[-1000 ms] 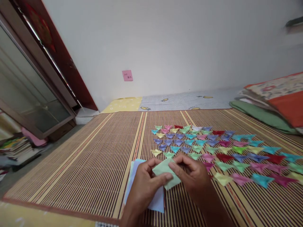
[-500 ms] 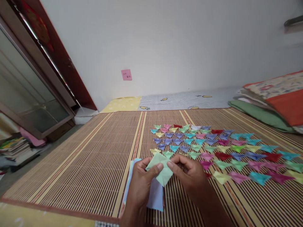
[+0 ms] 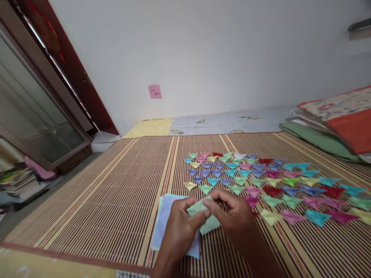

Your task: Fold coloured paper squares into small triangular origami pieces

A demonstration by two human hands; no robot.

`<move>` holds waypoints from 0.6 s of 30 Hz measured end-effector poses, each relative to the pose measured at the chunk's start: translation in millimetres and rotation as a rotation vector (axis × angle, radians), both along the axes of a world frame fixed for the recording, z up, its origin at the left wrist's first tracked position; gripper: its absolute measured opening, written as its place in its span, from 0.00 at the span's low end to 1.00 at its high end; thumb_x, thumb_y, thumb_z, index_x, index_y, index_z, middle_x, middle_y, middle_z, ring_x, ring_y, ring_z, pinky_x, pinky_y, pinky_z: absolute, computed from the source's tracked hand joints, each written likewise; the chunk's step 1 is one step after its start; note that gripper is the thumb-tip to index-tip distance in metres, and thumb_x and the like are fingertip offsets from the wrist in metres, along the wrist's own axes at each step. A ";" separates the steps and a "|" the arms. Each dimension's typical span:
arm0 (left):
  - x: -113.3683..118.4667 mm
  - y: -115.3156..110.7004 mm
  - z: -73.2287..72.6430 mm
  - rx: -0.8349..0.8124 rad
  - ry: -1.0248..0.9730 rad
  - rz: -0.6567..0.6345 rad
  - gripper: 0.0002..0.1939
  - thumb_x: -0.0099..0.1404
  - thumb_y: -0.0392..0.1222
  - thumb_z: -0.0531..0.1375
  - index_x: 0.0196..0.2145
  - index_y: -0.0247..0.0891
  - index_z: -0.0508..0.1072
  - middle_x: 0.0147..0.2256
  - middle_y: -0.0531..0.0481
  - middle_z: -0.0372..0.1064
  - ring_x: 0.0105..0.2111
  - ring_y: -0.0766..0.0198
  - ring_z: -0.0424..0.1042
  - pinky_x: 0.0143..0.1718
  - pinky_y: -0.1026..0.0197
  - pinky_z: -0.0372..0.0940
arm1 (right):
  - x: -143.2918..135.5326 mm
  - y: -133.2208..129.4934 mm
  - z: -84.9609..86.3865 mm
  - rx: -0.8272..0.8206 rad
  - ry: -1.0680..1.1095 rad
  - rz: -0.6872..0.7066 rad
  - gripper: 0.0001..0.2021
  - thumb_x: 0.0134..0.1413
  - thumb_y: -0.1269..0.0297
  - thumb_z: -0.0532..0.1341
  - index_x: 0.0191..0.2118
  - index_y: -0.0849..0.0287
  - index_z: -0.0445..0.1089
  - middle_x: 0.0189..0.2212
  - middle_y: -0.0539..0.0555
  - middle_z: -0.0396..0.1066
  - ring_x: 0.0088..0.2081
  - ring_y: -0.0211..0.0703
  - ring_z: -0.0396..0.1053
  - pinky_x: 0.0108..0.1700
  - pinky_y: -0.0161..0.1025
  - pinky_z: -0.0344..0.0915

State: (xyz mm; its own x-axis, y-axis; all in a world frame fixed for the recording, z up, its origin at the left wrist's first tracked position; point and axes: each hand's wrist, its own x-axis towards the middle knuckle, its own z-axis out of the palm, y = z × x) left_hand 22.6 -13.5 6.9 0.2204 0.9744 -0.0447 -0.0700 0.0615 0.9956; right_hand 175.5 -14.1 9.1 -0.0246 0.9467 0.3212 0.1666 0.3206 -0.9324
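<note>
A small pale green folded paper [image 3: 210,225] is held between both hands, low in the middle of the view. My left hand [image 3: 185,222] pinches its left side, thumb on top. At its upper right, my right hand [image 3: 232,211] grips the paper with thumb and fingers. Beneath my left hand and wrist lies a stack of paper sheets [image 3: 165,210], bluish on top with light green and cyan edges. Several rows of small folded paper pieces [image 3: 272,201] in many colours spread beyond and to the right of my hands.
A striped woven mat [image 3: 116,193] covers the surface. Folded bedding and a pillow [image 3: 352,123] sit at the right. A pink note [image 3: 155,91] is on the white wall. Books [image 3: 19,181] are piled at the far left, near a glass-panelled door [image 3: 37,104].
Both hands have shifted the green paper slightly right and turned it. Its shape looks smaller, and more of the paper stack shows at the left.
</note>
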 end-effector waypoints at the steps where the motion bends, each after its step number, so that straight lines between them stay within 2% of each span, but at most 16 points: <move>1: 0.0 -0.1 -1.1 0.003 0.014 -0.004 0.15 0.57 0.46 0.72 0.24 0.34 0.74 0.21 0.55 0.64 0.23 0.68 0.62 0.25 0.66 0.55 | 1.3 -0.4 0.5 -0.025 0.010 0.010 0.12 0.61 0.58 0.63 0.27 0.57 0.72 0.24 0.48 0.65 0.28 0.40 0.63 0.31 0.37 0.59; 4: -2.0 1.8 -4.3 -0.007 0.025 0.009 0.15 0.55 0.45 0.72 0.23 0.35 0.72 0.21 0.56 0.61 0.22 0.69 0.60 0.25 0.66 0.55 | 9.6 1.4 -1.4 -0.109 0.037 0.052 0.14 0.61 0.55 0.63 0.28 0.57 0.71 0.23 0.47 0.63 0.26 0.38 0.60 0.28 0.36 0.57; 7: -6.7 5.1 -3.6 -0.023 -0.022 0.020 0.13 0.54 0.45 0.73 0.26 0.33 0.77 0.23 0.53 0.68 0.24 0.67 0.64 0.28 0.64 0.60 | 18.7 5.0 -5.4 -0.129 -0.010 0.108 0.15 0.62 0.54 0.62 0.29 0.57 0.69 0.22 0.46 0.62 0.25 0.38 0.60 0.27 0.35 0.57; 9: -10.3 7.0 -1.3 -0.032 -0.038 0.054 0.12 0.53 0.45 0.73 0.28 0.33 0.80 0.25 0.50 0.72 0.24 0.66 0.66 0.29 0.64 0.62 | 23.0 6.9 -6.9 -0.117 -0.063 0.139 0.14 0.61 0.55 0.63 0.28 0.57 0.69 0.22 0.46 0.63 0.25 0.38 0.60 0.27 0.35 0.56; 14: -13.6 7.7 2.2 -0.018 -0.078 0.159 0.14 0.51 0.46 0.74 0.29 0.33 0.80 0.24 0.51 0.72 0.23 0.67 0.65 0.27 0.65 0.60 | 23.9 6.7 -3.4 -0.085 -0.132 0.192 0.10 0.58 0.61 0.63 0.27 0.57 0.69 0.22 0.46 0.64 0.26 0.37 0.60 0.28 0.35 0.57; 18: -10.2 4.6 3.3 0.005 -0.020 0.089 0.11 0.51 0.42 0.73 0.27 0.33 0.78 0.24 0.53 0.69 0.24 0.68 0.63 0.26 0.66 0.58 | 15.2 3.7 1.3 -0.095 -0.063 0.181 0.07 0.55 0.60 0.65 0.30 0.57 0.72 0.24 0.47 0.66 0.27 0.38 0.61 0.29 0.35 0.58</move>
